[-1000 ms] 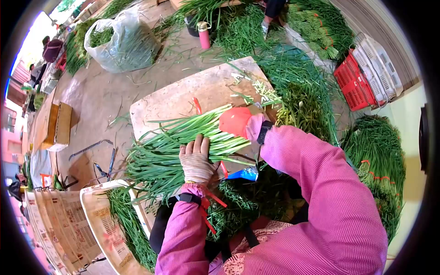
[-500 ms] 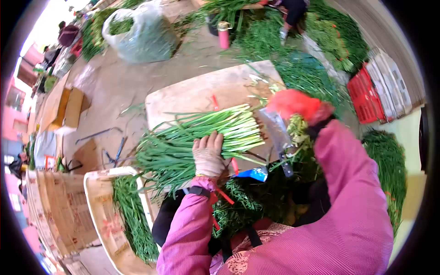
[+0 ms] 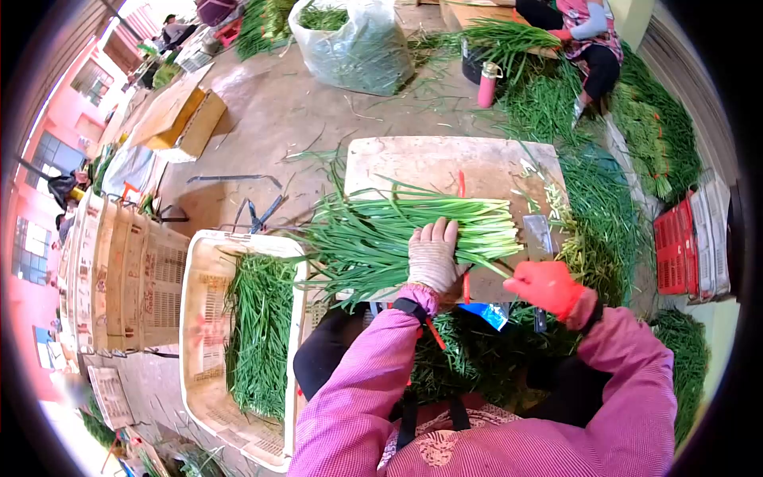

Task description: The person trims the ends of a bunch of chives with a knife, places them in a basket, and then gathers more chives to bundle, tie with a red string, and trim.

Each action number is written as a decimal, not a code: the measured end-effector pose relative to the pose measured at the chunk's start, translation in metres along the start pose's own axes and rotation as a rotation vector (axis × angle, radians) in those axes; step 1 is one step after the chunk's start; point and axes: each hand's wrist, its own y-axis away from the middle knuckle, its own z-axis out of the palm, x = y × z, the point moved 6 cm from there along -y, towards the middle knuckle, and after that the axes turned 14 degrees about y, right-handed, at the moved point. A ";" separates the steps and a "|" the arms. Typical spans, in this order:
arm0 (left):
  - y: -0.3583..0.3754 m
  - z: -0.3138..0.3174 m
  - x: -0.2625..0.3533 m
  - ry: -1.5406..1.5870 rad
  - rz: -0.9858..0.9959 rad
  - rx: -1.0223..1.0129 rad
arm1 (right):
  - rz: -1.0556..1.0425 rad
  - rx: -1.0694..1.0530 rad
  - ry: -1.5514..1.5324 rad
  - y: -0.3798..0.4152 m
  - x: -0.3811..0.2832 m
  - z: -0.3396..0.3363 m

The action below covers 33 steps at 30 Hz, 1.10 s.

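Note:
A bunch of garlic chives (image 3: 373, 230) lies across a wooden board (image 3: 437, 159), pale cut ends to the right. My left hand (image 3: 433, 258), in a whitish glove, is closed over the bunch and presses it onto the board. My right hand (image 3: 548, 286), in a red glove, pinches the tip of a stray chive stalk (image 3: 491, 267) by the cut ends. Beyond that hand a cleaver (image 3: 538, 232) rests on the board's right side, partly hidden. A red tie strip (image 3: 462, 184) runs under the bunch.
To the left stands a white crate (image 3: 191, 334) holding greens, with stacked crates (image 3: 119, 270) beyond. Chive trimmings (image 3: 600, 230) lie right of the board. At the back are a plastic bag (image 3: 358, 56), a pink bottle (image 3: 487, 86) and a seated person (image 3: 592, 48) handling greens.
My right hand has come down and left from beyond the cleaver to the chives' cut ends and pinched a stalk. My left hand stays on the bunch. The camera view has shifted.

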 end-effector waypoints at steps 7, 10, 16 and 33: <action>0.002 0.001 0.002 -0.016 -0.057 -0.134 | 0.183 -0.166 -0.539 -0.062 0.000 0.046; 0.007 -0.002 0.005 0.007 -0.031 -0.143 | 0.203 -0.323 -0.457 -0.059 -0.008 0.032; 0.034 -0.081 0.004 0.110 -0.067 -0.209 | 0.274 -0.318 -0.423 -0.042 0.002 0.017; 0.583 -0.369 -0.243 0.313 -1.289 0.784 | -0.715 0.219 0.038 -0.091 -0.336 -0.024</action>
